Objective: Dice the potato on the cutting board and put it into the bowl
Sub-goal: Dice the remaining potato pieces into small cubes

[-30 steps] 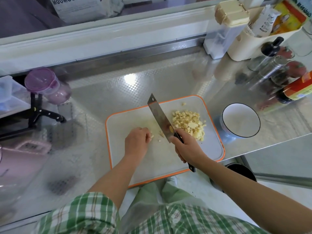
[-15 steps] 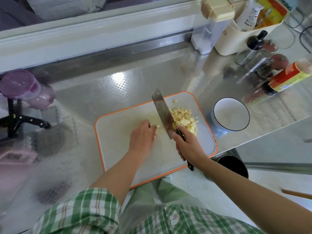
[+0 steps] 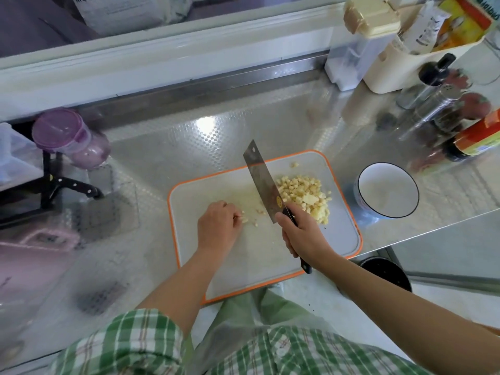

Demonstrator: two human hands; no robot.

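Note:
A pile of diced potato (image 3: 304, 196) lies on the right part of the white cutting board with an orange rim (image 3: 238, 269). My right hand (image 3: 301, 234) grips the black handle of a cleaver (image 3: 262, 180), whose blade stands on edge against the left side of the pile. My left hand (image 3: 217, 226) rests curled on the board's left half, fingertips touching a few loose potato bits (image 3: 250, 219). A white bowl with a dark rim (image 3: 388, 189) stands empty just right of the board.
Bottles, a shaker (image 3: 433, 104) and a cream container (image 3: 405, 58) crowd the back right of the steel counter. A purple-lidded jar (image 3: 70, 138) and a black-handled knife (image 3: 73, 185) sit at the left. The counter edge drops off at the lower right.
The view has shifted between frames. My left hand has stayed left of the blade, and a few small potato bits now lie exposed between it and the cleaver. The cleaver stays beside the pile.

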